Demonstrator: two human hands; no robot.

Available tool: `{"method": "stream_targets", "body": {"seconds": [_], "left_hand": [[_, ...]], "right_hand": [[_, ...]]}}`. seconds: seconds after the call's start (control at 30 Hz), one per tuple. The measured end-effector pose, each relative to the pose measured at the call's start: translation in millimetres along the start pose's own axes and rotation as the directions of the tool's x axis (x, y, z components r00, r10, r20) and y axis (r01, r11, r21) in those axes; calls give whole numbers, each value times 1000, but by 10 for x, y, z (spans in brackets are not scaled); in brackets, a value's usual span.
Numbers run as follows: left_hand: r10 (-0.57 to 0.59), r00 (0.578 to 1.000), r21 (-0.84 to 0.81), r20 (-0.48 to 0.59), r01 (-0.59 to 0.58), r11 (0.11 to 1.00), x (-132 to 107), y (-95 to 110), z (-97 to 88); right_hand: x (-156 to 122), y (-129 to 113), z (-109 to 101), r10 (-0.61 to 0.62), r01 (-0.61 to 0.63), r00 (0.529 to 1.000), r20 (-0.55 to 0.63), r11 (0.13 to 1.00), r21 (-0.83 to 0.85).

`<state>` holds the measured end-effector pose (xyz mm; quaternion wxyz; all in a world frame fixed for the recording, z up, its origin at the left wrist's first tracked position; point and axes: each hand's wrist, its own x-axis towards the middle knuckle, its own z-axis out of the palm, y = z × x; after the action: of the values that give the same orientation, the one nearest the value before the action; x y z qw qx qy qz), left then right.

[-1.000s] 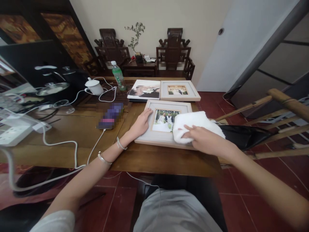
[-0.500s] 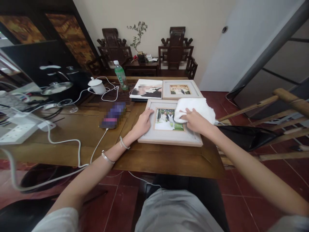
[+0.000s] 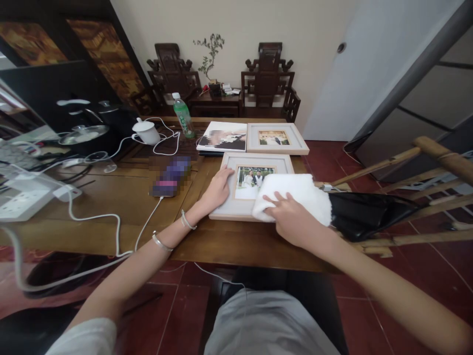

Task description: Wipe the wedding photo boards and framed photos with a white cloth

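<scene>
A light wooden picture frame point(image 3: 258, 156) lies flat on the table near its front edge, with a photo point(image 3: 249, 177) of a couple in its middle. My left hand point(image 3: 218, 188) grips the frame's left side, fingers over the border. In my right hand point(image 3: 293, 217) is a folded white cloth point(image 3: 295, 190), pressed on the lower right of the frame. The cloth hides that corner and part of the photo, and it hangs past the frame's right side.
Behind lie a second picture frame point(image 3: 301, 143) and a photo album point(image 3: 221, 135). Leftward are a charging phone point(image 3: 171, 176), a green bottle point(image 3: 183, 116), a lidded white cup point(image 3: 147, 132), cables and a power strip point(image 3: 22, 199). A wooden rack point(image 3: 439, 153) stands right of the table.
My right hand has drawn the cloth toward me, from the frame's upper right to its lower right. More of the upper right border now shows. My left hand stays on the frame.
</scene>
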<state>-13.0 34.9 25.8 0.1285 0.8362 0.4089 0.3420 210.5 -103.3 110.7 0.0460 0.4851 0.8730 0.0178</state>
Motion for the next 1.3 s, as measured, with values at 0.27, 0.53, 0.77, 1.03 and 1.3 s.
{"method": "stream_targets", "body": {"seconds": [0.27, 0.53, 0.77, 1.03, 1.3], "left_hand": [[-74, 997, -42, -1, 74, 996, -1, 57, -53], [36, 999, 55, 32, -38, 998, -2, -2, -32], [41, 998, 96, 56, -47, 994, 5, -30, -3], [55, 995, 112, 78, -64, 992, 9, -57, -30], [47, 997, 95, 59, -52, 994, 15, -53, -33]], "right_hand": [[557, -409, 119, -150, 159, 983, -105, 984, 82], [88, -54, 18, -62, 62, 998, -22, 998, 13], [-213, 233, 68, 67, -70, 997, -25, 993, -97], [518, 715, 201, 135, -151, 979, -150, 983, -100], [621, 692, 239, 124, -145, 984, -126, 975, -169]]}}
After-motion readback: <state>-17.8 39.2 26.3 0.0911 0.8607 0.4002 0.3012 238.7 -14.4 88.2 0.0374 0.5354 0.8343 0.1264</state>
